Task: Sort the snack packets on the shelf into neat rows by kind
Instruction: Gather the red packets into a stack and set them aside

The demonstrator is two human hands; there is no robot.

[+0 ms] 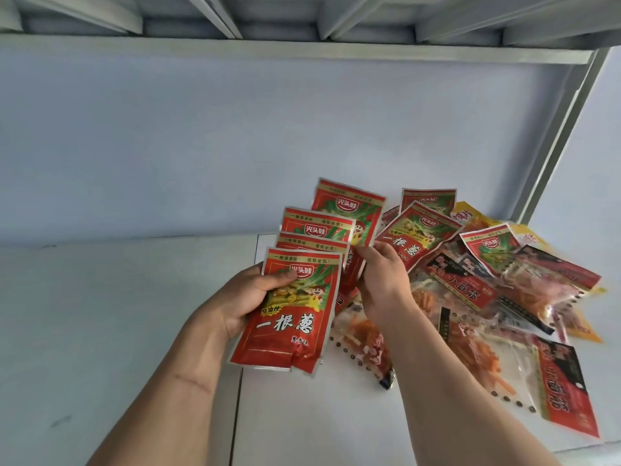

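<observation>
Left hand [250, 297]: fingers and thumb curled round a fanned stack of four glossy red foil snack packets with green onion artwork [295, 307], thumb lying across the front packet, stack raised above the white shelf board [117, 331]. Right hand [383, 277]: fingers curled onto the right edge of the packets at the back of the fan; exact packet gripped cannot be told. To the right, on the shelf, a loose heap: more red onion packets [416, 233], clear packets with black-and-red labels showing orange strips [467, 287], and yellow packets [470, 213] at the back, overlapping, none in rows. Pale back wall [235, 146] behind; grey shelf underside [302, 15] overhead.
</observation>
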